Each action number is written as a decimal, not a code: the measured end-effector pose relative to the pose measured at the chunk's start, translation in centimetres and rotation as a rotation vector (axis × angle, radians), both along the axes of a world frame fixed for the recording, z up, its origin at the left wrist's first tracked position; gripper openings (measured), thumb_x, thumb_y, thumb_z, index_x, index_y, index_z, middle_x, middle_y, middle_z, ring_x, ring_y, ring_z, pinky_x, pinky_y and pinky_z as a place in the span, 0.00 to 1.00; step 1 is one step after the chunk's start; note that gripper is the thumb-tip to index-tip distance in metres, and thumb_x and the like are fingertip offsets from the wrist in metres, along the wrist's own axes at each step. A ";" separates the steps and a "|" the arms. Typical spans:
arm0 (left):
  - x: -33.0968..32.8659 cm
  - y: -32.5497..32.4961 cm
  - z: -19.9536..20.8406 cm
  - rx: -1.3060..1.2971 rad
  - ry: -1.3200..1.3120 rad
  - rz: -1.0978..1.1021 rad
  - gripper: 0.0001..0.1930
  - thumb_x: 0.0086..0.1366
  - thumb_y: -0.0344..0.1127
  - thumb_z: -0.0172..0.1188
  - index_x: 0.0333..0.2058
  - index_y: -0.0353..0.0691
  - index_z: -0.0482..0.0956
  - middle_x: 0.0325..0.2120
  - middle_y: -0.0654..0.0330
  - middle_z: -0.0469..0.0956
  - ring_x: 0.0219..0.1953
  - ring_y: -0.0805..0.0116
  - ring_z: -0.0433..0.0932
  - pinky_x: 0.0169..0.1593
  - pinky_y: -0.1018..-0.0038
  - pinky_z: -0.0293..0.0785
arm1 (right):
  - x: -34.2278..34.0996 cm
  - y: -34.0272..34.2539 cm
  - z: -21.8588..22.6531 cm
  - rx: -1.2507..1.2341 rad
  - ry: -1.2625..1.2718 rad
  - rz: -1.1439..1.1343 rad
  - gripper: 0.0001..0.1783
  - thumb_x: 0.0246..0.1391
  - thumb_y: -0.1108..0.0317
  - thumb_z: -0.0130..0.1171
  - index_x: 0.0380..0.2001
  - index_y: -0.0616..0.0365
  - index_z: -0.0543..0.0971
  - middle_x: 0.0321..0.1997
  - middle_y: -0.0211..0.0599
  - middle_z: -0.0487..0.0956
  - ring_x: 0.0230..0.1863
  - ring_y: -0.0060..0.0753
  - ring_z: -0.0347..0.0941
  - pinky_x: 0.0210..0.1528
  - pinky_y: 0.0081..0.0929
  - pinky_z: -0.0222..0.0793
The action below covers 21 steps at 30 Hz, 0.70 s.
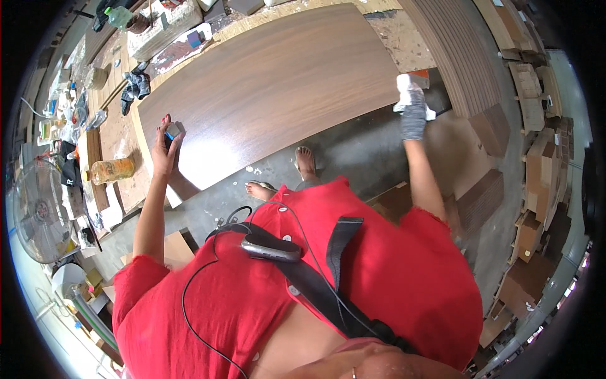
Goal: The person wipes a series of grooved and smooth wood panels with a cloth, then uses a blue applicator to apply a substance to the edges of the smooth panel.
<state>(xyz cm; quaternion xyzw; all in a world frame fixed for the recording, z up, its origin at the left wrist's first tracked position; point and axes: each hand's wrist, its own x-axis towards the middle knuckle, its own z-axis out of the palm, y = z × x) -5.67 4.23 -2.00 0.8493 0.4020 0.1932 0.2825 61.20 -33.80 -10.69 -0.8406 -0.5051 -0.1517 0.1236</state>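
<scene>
A large wood-grain panel lies across the workbench in front of me, glossy with reflected light near its front left corner. On that left end, my left hand is bare and closed around a small block with a blue side and a brownish top. My right hand wears a grey knitted glove and grips a bunched white cloth at the panel's right edge. The glove and cloth hide most of those fingers.
A bottle of yellow-orange liquid lies on the bench at left, near a dark crumpled cloth. A standing fan is at far left. Stacked brown panels stand at right, with cardboard boxes beyond.
</scene>
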 end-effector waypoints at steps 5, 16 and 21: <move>-1.6 -0.9 -0.3 -0.021 0.037 0.093 0.26 0.67 0.39 0.60 0.61 0.43 0.66 0.56 0.43 0.73 0.62 0.49 0.70 0.62 0.64 0.65 | -5.3 3.8 12.2 0.858 1.016 -0.156 0.16 0.60 0.65 0.52 0.45 0.61 0.81 0.42 0.37 0.82 0.37 0.26 0.78 0.36 0.23 0.76; -1.2 -1.3 -0.6 -0.053 -0.104 0.163 0.24 0.64 0.37 0.63 0.58 0.41 0.70 0.53 0.46 0.76 0.59 0.53 0.73 0.60 0.66 0.67 | -28.0 11.4 6.8 -0.233 0.297 0.428 0.30 0.56 0.59 0.50 0.59 0.64 0.67 0.64 0.48 0.65 0.69 0.47 0.57 0.72 0.40 0.48; -1.0 -1.7 -0.1 -0.107 -0.062 0.203 0.25 0.65 0.38 0.63 0.58 0.42 0.69 0.53 0.45 0.76 0.59 0.51 0.73 0.59 0.65 0.67 | -10.6 7.7 6.6 -0.236 0.284 0.021 0.20 0.54 0.67 0.52 0.50 0.59 0.73 0.51 0.44 0.72 0.55 0.44 0.68 0.59 0.38 0.62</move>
